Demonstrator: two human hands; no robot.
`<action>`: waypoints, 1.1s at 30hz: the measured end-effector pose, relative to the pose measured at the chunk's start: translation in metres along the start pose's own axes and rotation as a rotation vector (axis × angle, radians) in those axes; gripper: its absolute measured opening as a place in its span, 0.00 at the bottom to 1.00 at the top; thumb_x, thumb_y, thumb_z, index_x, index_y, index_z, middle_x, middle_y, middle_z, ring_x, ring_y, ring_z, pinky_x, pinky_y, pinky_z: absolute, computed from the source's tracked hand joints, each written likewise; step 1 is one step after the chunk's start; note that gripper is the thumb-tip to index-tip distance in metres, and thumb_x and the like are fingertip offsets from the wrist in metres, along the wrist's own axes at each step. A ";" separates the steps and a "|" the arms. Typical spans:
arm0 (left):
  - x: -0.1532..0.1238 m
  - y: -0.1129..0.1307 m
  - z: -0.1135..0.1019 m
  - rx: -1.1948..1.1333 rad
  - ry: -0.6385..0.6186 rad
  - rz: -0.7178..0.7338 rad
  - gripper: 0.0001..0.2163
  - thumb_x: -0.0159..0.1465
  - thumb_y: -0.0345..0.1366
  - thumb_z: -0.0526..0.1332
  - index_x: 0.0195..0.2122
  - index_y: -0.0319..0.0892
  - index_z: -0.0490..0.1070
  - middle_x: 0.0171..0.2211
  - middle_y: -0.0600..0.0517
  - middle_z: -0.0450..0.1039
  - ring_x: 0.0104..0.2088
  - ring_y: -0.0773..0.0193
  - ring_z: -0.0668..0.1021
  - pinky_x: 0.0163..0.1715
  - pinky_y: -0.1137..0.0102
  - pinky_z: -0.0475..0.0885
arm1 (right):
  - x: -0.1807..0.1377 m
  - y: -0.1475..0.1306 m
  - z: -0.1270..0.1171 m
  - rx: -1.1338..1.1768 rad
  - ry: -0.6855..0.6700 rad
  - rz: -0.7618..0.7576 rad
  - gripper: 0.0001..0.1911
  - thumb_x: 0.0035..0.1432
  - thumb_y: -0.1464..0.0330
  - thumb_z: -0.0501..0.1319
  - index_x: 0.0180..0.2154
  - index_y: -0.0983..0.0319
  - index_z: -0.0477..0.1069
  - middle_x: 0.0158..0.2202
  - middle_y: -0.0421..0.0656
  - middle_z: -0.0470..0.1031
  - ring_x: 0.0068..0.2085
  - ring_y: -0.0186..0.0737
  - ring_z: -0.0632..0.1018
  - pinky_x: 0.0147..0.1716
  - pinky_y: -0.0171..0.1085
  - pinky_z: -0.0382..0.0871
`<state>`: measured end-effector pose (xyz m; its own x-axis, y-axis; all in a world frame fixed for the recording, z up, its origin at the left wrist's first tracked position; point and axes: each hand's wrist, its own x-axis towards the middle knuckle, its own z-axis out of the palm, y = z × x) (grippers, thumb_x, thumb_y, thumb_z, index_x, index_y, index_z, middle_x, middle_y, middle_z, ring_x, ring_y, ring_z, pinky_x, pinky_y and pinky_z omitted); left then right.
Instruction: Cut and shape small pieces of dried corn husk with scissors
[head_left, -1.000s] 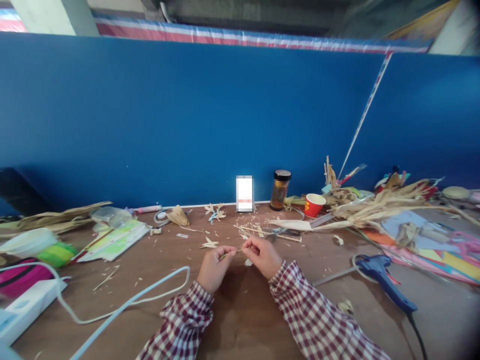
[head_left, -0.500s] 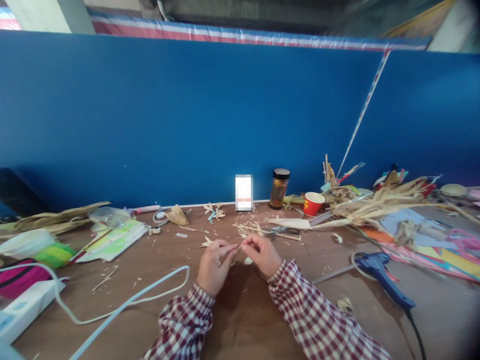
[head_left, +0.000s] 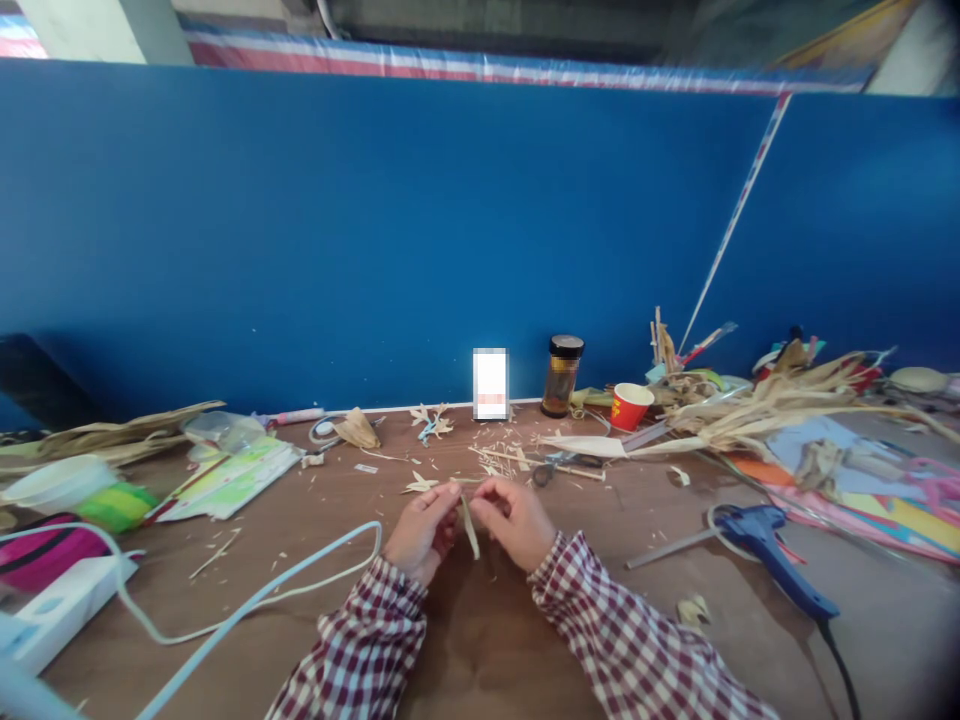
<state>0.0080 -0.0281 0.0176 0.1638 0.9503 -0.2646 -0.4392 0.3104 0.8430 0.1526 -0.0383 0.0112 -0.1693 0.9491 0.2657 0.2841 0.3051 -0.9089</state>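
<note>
A narrow pale strip of corn husk [head_left: 471, 532] hangs between my two hands, its lower end pointing down toward the table. My left hand [head_left: 421, 532] pinches it near the top between thumb and fingers. Close beside it, my right hand [head_left: 519, 522] is closed too, its thumb and forefinger pinched at a thin strand by the strip's upper end. The fingertips partly hide that end. Just beyond the hands lie scissors [head_left: 547, 470], thin sticks [head_left: 570, 468] and a small pile of husk scraps [head_left: 496, 462].
A blue glue gun [head_left: 772, 560] lies at right, near coloured paper and dried husks [head_left: 720, 425]. A red paper cup [head_left: 631, 406], a dark-lidded bottle [head_left: 564, 378] and an upright white phone-like screen [head_left: 491, 383] stand by the blue partition. A power strip [head_left: 67, 610] and looping cable [head_left: 262, 605] occupy the left.
The husk strip now hangs visibly between my hands, where only a thin bit showed at the fingertips before. Both hands have shifted slightly and turned. The view has moved a little.
</note>
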 end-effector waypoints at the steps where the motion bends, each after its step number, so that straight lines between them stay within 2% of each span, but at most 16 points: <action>1: 0.000 -0.001 0.000 -0.031 -0.004 -0.015 0.11 0.46 0.37 0.68 0.28 0.39 0.69 0.18 0.59 0.60 0.17 0.76 0.62 0.15 0.80 0.57 | -0.001 0.000 0.003 0.019 -0.049 0.009 0.06 0.52 0.65 0.59 0.30 0.62 0.67 0.25 0.39 0.70 0.21 0.31 0.68 0.20 0.30 0.62; 7: 0.002 -0.002 0.000 -0.018 -0.011 0.024 0.13 0.47 0.39 0.67 0.28 0.37 0.69 0.17 0.60 0.60 0.16 0.77 0.62 0.14 0.80 0.58 | -0.004 0.004 0.014 0.195 -0.177 0.177 0.09 0.52 0.64 0.58 0.28 0.64 0.68 0.24 0.39 0.73 0.16 0.27 0.67 0.15 0.28 0.61; 11: 0.003 -0.001 -0.002 -0.079 0.077 0.101 0.09 0.50 0.35 0.66 0.28 0.37 0.69 0.20 0.57 0.65 0.16 0.78 0.64 0.13 0.83 0.59 | -0.005 0.005 0.014 0.195 -0.232 0.192 0.16 0.56 0.58 0.53 0.30 0.65 0.69 0.24 0.41 0.74 0.15 0.26 0.67 0.14 0.26 0.59; 13: 0.003 -0.001 -0.002 -0.110 0.103 0.098 0.07 0.51 0.34 0.65 0.27 0.37 0.69 0.18 0.58 0.64 0.16 0.78 0.65 0.14 0.84 0.61 | -0.005 0.004 0.015 0.189 -0.247 0.182 0.18 0.57 0.57 0.51 0.30 0.65 0.69 0.25 0.41 0.75 0.16 0.26 0.68 0.13 0.25 0.58; 18: 0.004 0.002 -0.002 -0.206 0.186 0.188 0.04 0.53 0.29 0.64 0.25 0.36 0.69 0.21 0.56 0.68 0.17 0.79 0.68 0.16 0.85 0.67 | -0.006 0.004 0.011 0.224 -0.338 0.226 0.17 0.58 0.58 0.49 0.35 0.65 0.67 0.24 0.41 0.75 0.16 0.27 0.69 0.12 0.24 0.57; 23: 0.010 0.013 -0.014 -0.324 0.286 0.262 0.03 0.55 0.25 0.61 0.26 0.36 0.69 0.22 0.55 0.70 0.18 0.79 0.70 0.19 0.85 0.69 | -0.007 0.000 -0.001 0.163 -0.548 0.229 0.13 0.56 0.62 0.53 0.32 0.65 0.70 0.22 0.40 0.74 0.17 0.27 0.70 0.14 0.24 0.58; 27: 0.014 0.014 -0.021 -0.324 0.304 0.263 0.04 0.56 0.24 0.60 0.26 0.36 0.70 0.23 0.54 0.72 0.19 0.77 0.72 0.19 0.84 0.70 | -0.007 -0.009 -0.010 0.056 -0.492 0.224 0.13 0.57 0.64 0.51 0.34 0.64 0.71 0.24 0.40 0.74 0.19 0.27 0.71 0.18 0.26 0.61; 29: 0.015 0.012 -0.022 -0.322 0.302 0.235 0.05 0.57 0.24 0.58 0.27 0.36 0.71 0.23 0.54 0.72 0.19 0.77 0.72 0.18 0.84 0.70 | -0.007 -0.012 -0.020 -0.088 -0.444 0.197 0.13 0.58 0.65 0.51 0.35 0.64 0.71 0.25 0.41 0.75 0.21 0.29 0.72 0.21 0.28 0.64; 31: 0.016 0.009 -0.021 -0.304 0.302 0.217 0.05 0.58 0.23 0.57 0.28 0.35 0.71 0.23 0.53 0.72 0.18 0.77 0.72 0.18 0.83 0.70 | -0.004 -0.012 -0.035 -0.352 -0.348 0.160 0.11 0.57 0.66 0.52 0.34 0.62 0.72 0.27 0.42 0.75 0.26 0.32 0.75 0.27 0.30 0.65; 33: 0.017 0.007 -0.021 -0.280 0.310 0.201 0.05 0.58 0.23 0.57 0.28 0.35 0.71 0.23 0.53 0.72 0.18 0.77 0.72 0.17 0.83 0.70 | 0.002 -0.008 -0.054 -0.706 -0.185 0.168 0.09 0.55 0.66 0.55 0.32 0.62 0.72 0.31 0.43 0.76 0.34 0.37 0.75 0.35 0.34 0.64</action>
<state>-0.0104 -0.0098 0.0093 -0.2023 0.9406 -0.2729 -0.6641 0.0731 0.7441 0.2003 -0.0344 0.0367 -0.2089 0.9776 0.0265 0.8476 0.1945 -0.4938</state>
